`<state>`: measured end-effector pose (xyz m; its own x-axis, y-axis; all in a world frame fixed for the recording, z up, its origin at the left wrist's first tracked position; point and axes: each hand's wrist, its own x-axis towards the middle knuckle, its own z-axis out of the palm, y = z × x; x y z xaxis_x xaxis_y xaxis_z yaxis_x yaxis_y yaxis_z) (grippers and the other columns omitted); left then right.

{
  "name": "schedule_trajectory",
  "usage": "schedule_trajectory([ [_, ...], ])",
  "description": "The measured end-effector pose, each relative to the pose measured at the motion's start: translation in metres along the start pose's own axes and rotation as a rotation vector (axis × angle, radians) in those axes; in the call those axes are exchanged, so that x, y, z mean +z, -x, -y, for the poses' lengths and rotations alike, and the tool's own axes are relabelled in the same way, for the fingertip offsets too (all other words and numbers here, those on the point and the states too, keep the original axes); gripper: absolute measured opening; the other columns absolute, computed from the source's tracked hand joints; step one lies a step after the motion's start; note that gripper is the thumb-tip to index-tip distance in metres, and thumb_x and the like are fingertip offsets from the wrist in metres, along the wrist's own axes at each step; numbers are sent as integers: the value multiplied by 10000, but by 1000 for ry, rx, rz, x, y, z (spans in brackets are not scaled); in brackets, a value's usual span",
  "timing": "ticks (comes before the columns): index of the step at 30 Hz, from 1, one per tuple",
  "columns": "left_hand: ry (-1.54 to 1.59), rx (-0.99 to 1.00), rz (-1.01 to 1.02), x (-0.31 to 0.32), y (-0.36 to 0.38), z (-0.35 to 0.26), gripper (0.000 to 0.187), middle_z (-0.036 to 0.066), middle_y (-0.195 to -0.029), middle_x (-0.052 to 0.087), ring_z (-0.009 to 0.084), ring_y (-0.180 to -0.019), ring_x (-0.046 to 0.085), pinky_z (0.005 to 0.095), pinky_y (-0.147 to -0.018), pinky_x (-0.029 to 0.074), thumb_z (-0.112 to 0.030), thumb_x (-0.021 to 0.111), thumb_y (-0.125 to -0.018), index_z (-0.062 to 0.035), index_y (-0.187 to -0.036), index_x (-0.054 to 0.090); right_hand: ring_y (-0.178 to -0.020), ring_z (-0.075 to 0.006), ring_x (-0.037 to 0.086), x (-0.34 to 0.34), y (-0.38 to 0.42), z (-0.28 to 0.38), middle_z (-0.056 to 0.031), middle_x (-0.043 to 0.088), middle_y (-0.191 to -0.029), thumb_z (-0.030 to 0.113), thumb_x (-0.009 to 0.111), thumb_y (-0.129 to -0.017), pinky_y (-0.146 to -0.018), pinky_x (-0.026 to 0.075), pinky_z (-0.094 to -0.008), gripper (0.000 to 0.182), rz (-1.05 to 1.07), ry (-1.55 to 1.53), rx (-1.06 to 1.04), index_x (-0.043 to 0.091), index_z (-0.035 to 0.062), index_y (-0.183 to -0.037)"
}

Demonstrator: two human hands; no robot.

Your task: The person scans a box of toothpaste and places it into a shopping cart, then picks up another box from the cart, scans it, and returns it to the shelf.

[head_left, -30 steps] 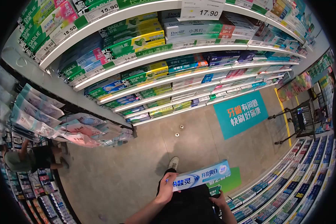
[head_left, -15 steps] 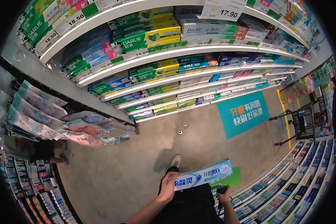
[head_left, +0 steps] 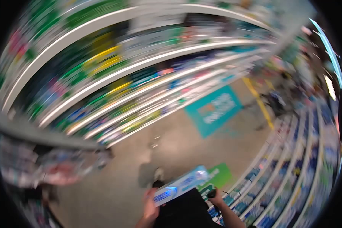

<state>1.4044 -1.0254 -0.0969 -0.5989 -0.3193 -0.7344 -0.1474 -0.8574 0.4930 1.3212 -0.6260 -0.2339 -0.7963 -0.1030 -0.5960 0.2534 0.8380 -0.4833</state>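
Observation:
A long pale-blue toothpaste box with blue lettering lies slanted in front of my body, its right end higher. My left hand is closed round the box's left end. To the right of the box, my right hand is closed on a dark, handle-like object; its lower part is hidden and its kind does not show. The whole view is smeared by motion, so the print on the box cannot be read.
Curved shelves of boxed goods fill the front, and low shelves line the right. A teal floor sign and a green one lie ahead. A dark cart stands farther right. Hanging packets are at left.
My view has turned to the right, so shelves and floor signs have shifted left. The box has tilted more steeply and stays in my left hand; my right hand still grips the dark object.

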Motion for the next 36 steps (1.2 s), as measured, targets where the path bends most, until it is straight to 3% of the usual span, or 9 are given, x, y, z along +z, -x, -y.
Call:
schedule_trajectory([
  [8,-189,-163,32,36,-8,-12,377,61,-904,620,203,-836,599,315,-685,468,-364,363,-933,-77,-1051,577,-1010,-385,577,-21,30,-4,-244,567,-1109,217,725,-606,-870,461,-406,911,-54,-86,347,256,132,-1383],
  [11,-210,-207,49,60,-20,-18,301,89,-987,600,216,-946,565,323,-766,464,-263,467,-910,-59,-1120,536,-1018,-391,571,-21,49,-14,-257,558,-1120,216,714,-604,-880,457,-406,917,-102,-220,438,247,125,-1388],
  [13,-712,75,191,69,-32,-6,431,128,-1088,557,263,-1012,529,379,-854,441,-63,581,-829,-24,-1233,433,-1076,-398,543,-19,66,-18,-262,544,-1156,241,717,-597,-914,446,-410,932,-140,-243,517,242,124,-1390],
  [18,-1097,94,364,148,-41,6,620,174,-1142,519,309,-1025,516,418,-900,415,27,647,-751,4,-1296,353,-780,-293,657,-6,109,-42,-211,585,-1010,51,706,-620,-589,553,-356,913,-204,-594,741,210,51,-1386],
  [19,-397,-151,158,169,-63,33,310,46,-827,627,150,-688,623,273,-517,486,-359,399,-944,-93,-945,559,-650,-270,644,26,110,-77,-191,579,-990,23,695,-625,-541,554,-355,886,-297,-646,652,224,44,-1374],
  [21,-507,-189,450,193,-72,33,369,56,-873,614,143,-737,603,298,-610,494,-400,349,-976,-89,-982,549,-669,-251,632,27,118,-87,-181,570,-997,24,691,-629,-523,543,-365,869,-200,-809,783,237,51,-1370],
  [28,-749,15,410,349,-69,58,430,105,-833,618,189,-677,636,316,-477,497,-432,324,-973,-43,-1063,484,-1149,-282,479,70,105,-143,-216,490,-1208,155,714,-679,-981,370,-338,784,-275,-884,722,311,-21,-1328],
  [31,-726,57,378,387,-63,73,410,110,-829,615,190,-663,637,318,-473,496,-403,332,-975,-32,-1071,481,-1174,-285,462,61,86,-168,-215,478,-1234,194,737,-680,-986,365,-337,808,-268,-885,642,312,-22,-1333],
  [36,-699,69,382,426,-58,102,366,107,-823,582,180,-655,620,321,-472,506,-346,366,-977,-8,-1048,486,-595,-231,602,-39,52,-161,-171,558,-874,-83,564,-651,-476,495,-330,735,-283,-1038,795,256,25,-1311],
])
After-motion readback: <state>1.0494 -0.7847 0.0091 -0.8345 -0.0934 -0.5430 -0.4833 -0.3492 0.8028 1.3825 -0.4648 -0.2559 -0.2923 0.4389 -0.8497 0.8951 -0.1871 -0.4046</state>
